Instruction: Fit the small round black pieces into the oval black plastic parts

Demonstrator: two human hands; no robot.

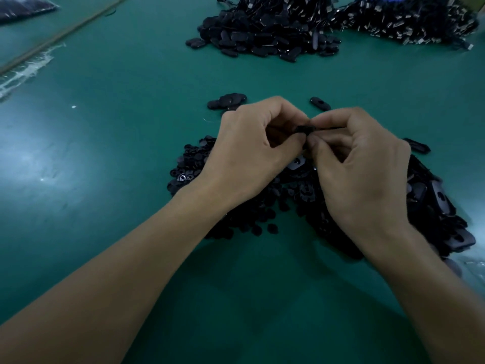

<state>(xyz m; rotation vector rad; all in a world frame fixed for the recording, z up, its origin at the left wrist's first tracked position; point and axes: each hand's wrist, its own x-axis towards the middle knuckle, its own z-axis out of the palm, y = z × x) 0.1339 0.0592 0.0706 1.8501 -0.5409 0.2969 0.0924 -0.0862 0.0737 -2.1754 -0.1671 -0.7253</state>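
My left hand [252, 151] and my right hand [362, 169] meet fingertip to fingertip above the green table. Between them both pinch one oval black plastic part [304, 129], mostly hidden by the fingers. Whether a round piece sits in it cannot be seen. Under my left hand lies a heap of small round black pieces [189, 166]. Under my right hand and wrist spreads a heap of oval black parts [441, 203].
A few oval parts [227, 101] lie just beyond my hands, and a single one [319, 103] lies to their right. Two large heaps of black parts [265, 30] with wires and metal clips [409, 19] fill the far side. The green table [105, 153] extends left.
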